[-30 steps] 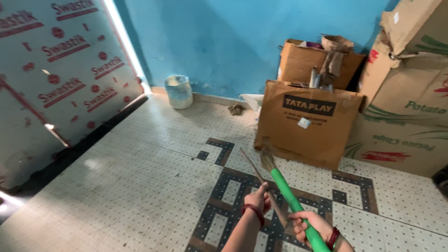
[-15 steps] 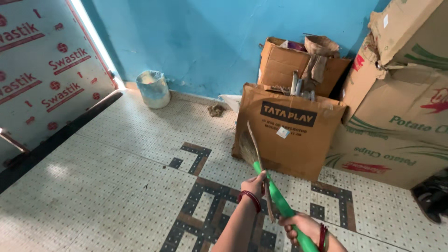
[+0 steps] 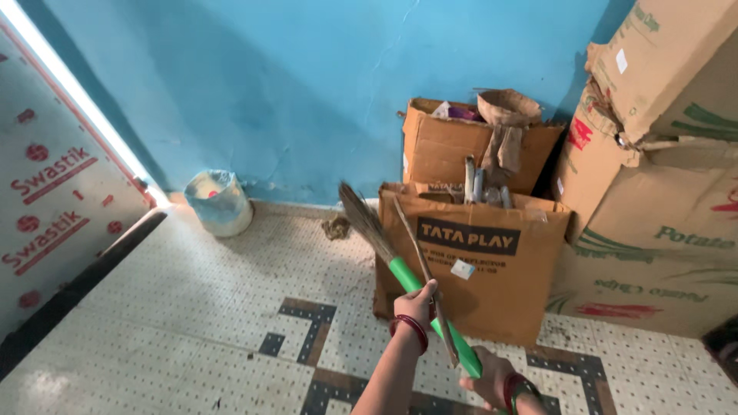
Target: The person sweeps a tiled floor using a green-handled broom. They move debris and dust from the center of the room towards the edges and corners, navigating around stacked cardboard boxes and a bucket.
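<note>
Right hand (image 3: 492, 378) clenched on green-handled broom (image 3: 419, 296), left hand (image 3: 416, 303) pinching thin stick (image 3: 424, 277), cardboard box (image 3: 492, 261) close ahead

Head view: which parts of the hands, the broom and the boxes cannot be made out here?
- Right hand: cut by the bottom edge; its grip on the green broom shows only partly.
- Left hand: pinches a thin stick; fingertips hidden behind it.
- Open brown box: inside hidden by its front wall; only tube tops show.
- Stacked cartons: cut by the right edge.
</note>
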